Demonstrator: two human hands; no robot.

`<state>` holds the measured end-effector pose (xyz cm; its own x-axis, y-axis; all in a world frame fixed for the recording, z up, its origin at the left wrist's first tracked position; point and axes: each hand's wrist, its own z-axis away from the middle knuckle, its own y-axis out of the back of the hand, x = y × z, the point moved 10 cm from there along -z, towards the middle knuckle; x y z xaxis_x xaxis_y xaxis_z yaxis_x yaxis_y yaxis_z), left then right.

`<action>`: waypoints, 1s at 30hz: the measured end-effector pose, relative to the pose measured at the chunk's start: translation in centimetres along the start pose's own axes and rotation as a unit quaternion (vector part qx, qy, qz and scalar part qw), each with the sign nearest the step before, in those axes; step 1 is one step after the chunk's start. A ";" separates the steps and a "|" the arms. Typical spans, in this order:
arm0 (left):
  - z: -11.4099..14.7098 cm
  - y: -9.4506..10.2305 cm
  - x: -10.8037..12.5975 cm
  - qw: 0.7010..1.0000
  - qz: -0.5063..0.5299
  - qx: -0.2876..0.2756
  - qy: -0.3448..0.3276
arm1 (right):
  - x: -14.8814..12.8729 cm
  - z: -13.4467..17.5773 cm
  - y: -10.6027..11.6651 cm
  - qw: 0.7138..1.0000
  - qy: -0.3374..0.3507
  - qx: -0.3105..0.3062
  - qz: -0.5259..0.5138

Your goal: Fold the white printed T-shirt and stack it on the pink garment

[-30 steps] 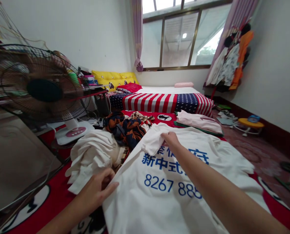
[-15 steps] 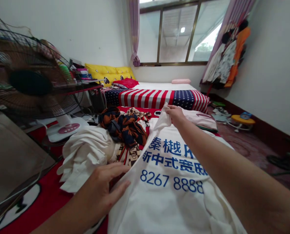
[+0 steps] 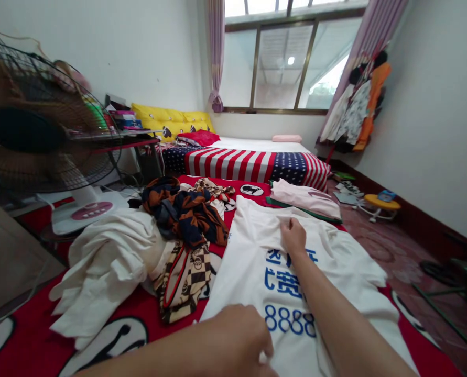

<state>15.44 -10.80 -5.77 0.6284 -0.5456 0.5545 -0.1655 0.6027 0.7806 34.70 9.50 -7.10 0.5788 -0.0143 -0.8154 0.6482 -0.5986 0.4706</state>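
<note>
A white T-shirt [image 3: 252, 283] with blue Chinese characters and digits lies spread in front of me, one side folded over toward the middle. My right hand [image 3: 294, 236] is closed on its cloth near the upper middle. Lower down, my left hand [image 3: 239, 335] is closed at the near part of the shirt, and a bit of white cloth shows at its fingers. Part of the print is hidden by the fold and by my right forearm.
To the left lie a crumpled white garment [image 3: 107, 262], a dark blue and brown one [image 3: 186, 209] and a checked one [image 3: 189, 277]. A folded pink garment [image 3: 304, 198] rests beyond the shirt. A fan [image 3: 32, 131] stands left; a yellow stool [image 3: 380, 202] is right.
My right hand has brought the shirt's left edge over to the right and down onto the shirt. My left hand has moved right and closed on the cloth.
</note>
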 end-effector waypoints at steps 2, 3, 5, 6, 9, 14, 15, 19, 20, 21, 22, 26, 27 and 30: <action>-1.3 3.2 0.6 0.998 0.005 0.046 -0.035 | 0.1 0.3 -0.3 1.000 0.015 0.000 0.024; -2.3 5.0 0.0 0.996 -0.011 0.086 -0.029 | 0.0 0.3 -0.4 0.999 0.022 -0.001 0.031; -4.6 8.3 -2.3 0.980 -0.060 0.192 0.006 | -0.4 0.3 -0.5 0.999 0.037 -0.004 0.035; -5.6 9.7 -3.8 0.964 -0.081 0.252 0.030 | -0.6 0.3 -0.4 0.998 0.045 -0.004 0.033; -8.3 10.9 -8.1 0.925 -0.109 0.354 0.082 | -1.0 0.5 0.4 0.998 0.061 0.017 0.023; -10.5 8.4 -11.4 0.923 -0.165 0.329 0.116 | -0.9 1.2 1.9 0.995 0.055 0.068 0.039; -10.5 8.1 -11.5 0.921 -0.176 0.328 0.118 | -0.8 1.2 2.0 0.995 0.046 0.075 0.049; -10.3 7.9 -11.2 0.912 -0.198 0.339 0.122 | -0.4 1.6 3.0 0.990 0.023 0.096 0.103; -10.3 8.0 -11.2 0.910 -0.198 0.342 0.127 | -0.7 1.7 3.4 0.986 0.036 0.108 0.120; -10.3 8.0 -11.3 0.908 -0.196 0.345 0.131 | -1.2 1.8 3.9 0.982 0.053 0.126 0.135; -10.4 8.0 -11.4 0.907 -0.193 0.349 0.135 | -1.7 1.9 4.4 0.977 0.073 0.144 0.142; -10.3 8.0 -11.4 0.904 -0.172 0.366 0.137 | -4.4 0.4 3.3 0.980 0.149 0.096 0.087; -10.3 8.1 -11.4 0.904 -0.167 0.370 0.135 | -5.2 -0.5 1.9 0.983 0.159 0.053 0.072; -10.1 8.1 -11.2 0.903 -0.154 0.379 0.132 | -7.6 -3.2 -3.2 0.982 0.165 -0.059 0.066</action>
<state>14.73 6.14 -8.58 0.8760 -0.4015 0.2672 -0.3616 -0.1801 0.9148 29.83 14.07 -1.34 0.7777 0.1864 -0.6003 0.5985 -0.5115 0.6165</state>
